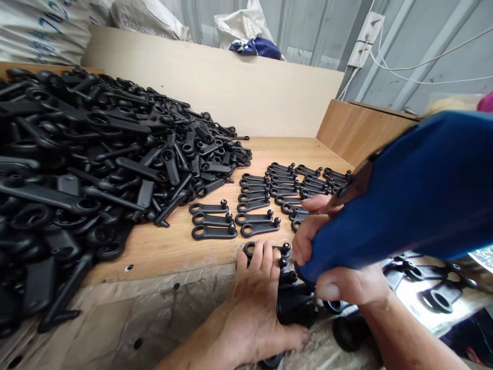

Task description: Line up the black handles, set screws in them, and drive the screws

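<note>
My left hand rests at the front edge of the wooden bench, its fingers curled over a black plastic arm with a ring end and its thumb against a clump of black parts. My right hand is wrapped round a large blue tool, whose nose sits down by that clump. Neat rows of the same black arms lie on the bench just beyond my hands.
A big loose heap of black arms fills the left side of the bench. A pale board stands at the back, with sacks behind it. More black parts lie to the lower right. A wall socket with white cables hangs upper right.
</note>
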Available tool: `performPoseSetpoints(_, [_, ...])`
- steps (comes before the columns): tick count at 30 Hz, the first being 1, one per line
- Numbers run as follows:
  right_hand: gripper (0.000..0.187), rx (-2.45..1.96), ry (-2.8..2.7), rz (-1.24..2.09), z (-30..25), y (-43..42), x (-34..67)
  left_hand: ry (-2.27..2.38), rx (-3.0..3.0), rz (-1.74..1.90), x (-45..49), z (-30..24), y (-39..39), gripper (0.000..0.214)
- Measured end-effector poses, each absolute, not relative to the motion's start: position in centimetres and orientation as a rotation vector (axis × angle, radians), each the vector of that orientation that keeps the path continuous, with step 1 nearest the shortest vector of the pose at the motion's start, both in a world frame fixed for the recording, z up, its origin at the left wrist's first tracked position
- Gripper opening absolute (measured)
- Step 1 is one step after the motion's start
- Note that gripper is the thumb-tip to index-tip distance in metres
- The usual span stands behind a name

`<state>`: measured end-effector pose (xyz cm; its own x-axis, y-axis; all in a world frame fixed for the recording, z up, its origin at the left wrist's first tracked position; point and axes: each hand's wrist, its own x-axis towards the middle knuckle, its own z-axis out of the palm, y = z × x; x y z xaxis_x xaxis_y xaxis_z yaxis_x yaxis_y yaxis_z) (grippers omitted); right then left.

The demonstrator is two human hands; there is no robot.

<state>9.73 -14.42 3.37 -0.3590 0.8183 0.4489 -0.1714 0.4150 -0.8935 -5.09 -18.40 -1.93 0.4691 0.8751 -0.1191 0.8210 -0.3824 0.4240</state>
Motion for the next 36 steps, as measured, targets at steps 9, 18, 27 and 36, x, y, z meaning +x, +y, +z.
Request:
performPoseSetpoints(9, [0.07,-0.493,-1.497,1.153,3.5,-14.5,10.1,1.403,2.309,0.15,-5.3,-1.8,-18.3,0.102])
performPoseSetpoints(18, [0.062,-0.658,-1.29,0.811,6.0,-16.8,9.2,1.443,2.193,0.057,-4.8,-1.3,-18.4,0.108])
performPoseSetpoints(27, [0.063,-0.664,-1.241,0.866,4.3,-14.7,8.1,1.429,2.255,0.054,-5.2,-1.3,-18.4,0.107])
performPoseSetpoints(36, [0.054,-0.623,-1.306,0.898,3.8,-14.5,8.3,1.449,2.304,-0.021,-5.0,-0.8,-18.3,0.107])
